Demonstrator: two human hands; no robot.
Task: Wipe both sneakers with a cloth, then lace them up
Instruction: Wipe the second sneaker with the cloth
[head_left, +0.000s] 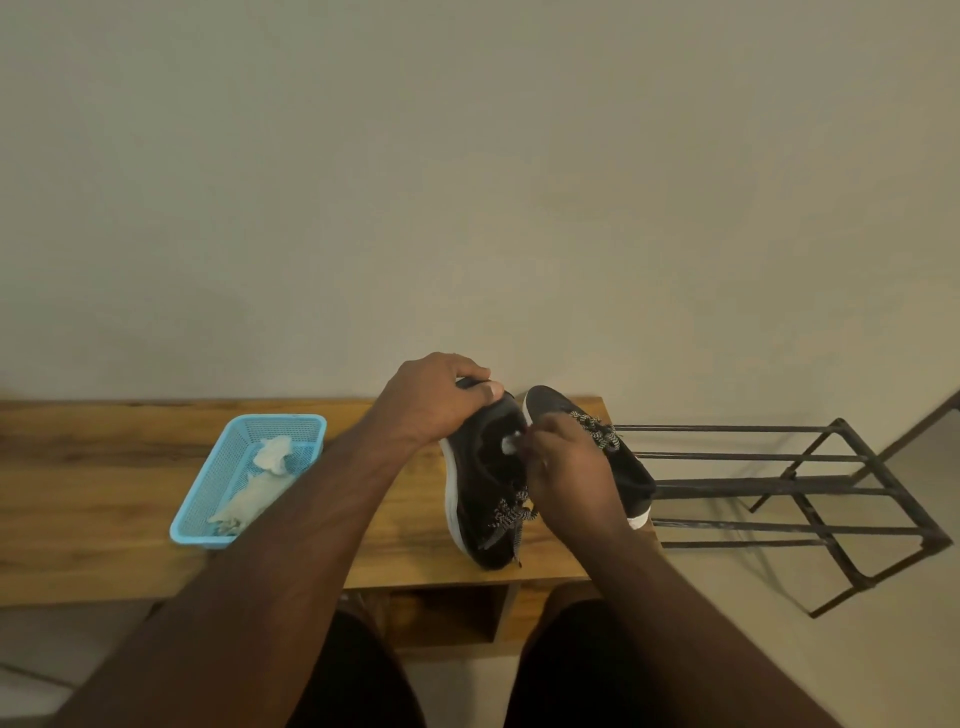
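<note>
Two black sneakers on the wooden bench (130, 467): left sneaker (478, 499) gripped at its far end by left hand (436, 400); right sneaker (618, 457) just beside. Right hand (566, 462) pinching one small white cloth (509, 442) against left sneaker. One blue basket (208, 499) holding two pale rags (260, 488).

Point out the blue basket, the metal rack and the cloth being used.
blue basket (183, 525): head view, near left rim.
metal rack (779, 488): head view, middle bar.
cloth (509, 443): head view, white tip at the right hand's fingers.
</note>
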